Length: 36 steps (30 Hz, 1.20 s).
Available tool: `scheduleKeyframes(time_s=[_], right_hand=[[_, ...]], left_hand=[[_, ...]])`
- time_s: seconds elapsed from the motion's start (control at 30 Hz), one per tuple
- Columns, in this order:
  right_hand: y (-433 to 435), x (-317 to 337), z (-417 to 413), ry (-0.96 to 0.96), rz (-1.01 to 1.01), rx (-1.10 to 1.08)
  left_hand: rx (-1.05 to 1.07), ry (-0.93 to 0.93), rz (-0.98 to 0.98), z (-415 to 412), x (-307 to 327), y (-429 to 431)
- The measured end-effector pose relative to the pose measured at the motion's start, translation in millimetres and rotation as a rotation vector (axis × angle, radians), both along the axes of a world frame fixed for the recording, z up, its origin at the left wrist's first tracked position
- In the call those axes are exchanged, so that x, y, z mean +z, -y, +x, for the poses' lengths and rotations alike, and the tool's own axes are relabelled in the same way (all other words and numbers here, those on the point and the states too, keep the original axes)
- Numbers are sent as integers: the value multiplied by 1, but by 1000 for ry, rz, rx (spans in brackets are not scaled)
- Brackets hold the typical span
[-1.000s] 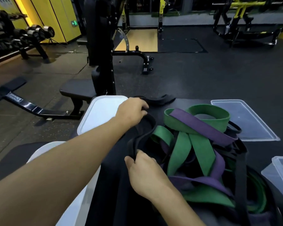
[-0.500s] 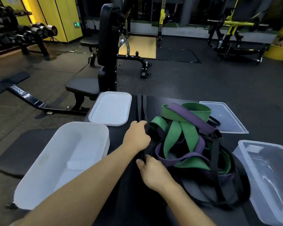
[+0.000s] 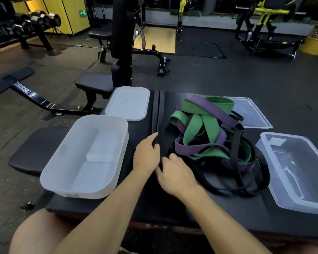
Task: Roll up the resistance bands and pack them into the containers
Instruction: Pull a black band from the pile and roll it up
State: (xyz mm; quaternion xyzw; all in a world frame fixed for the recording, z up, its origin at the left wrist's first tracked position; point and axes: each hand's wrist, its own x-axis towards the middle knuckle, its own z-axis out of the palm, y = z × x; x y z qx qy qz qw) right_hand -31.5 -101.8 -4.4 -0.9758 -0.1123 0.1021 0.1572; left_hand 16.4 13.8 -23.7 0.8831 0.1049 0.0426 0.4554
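Dim gym: dark rubber floor [image 3: 246,74], yellow lockers [image 3: 70,13], dumbbell rack [image 3: 31,24], black weight bench [image 3: 117,52]

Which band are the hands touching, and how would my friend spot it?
Find the black table. Between the white tub and the tangled pile of bands lies one black band, reaching straight away from the left hand and right hand. Unlike the looped green and purple ones, it lies flat and stretched out.
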Motion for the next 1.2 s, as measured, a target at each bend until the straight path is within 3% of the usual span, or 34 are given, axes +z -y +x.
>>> scheduleKeyframes(time_s=[0.23, 0.4, 0.6, 0.77, 0.9, 1.03, 1.2], right_hand=[[34, -25, -39, 270, 211, 116], [63, -47, -55, 246, 366, 225], [65, -50, -30, 311, 492, 166], [61, -55, -20, 354, 469, 119], [64, -57, -22, 365, 468, 129], [64, -54, -25, 353, 495, 129], [63, -48, -30, 314, 447, 109]], left_hand=[[36, 116, 126, -49, -17, -6], [29, 153, 195, -76, -35, -24], [-89, 223, 248, -80, -32, -22], [-272, 379, 348, -74, -36, -23], [-446, 401, 396, -87, -30, -20], [-454, 342, 452, -92, -31, -17], [-393, 428, 561, -93, -36, -16]])
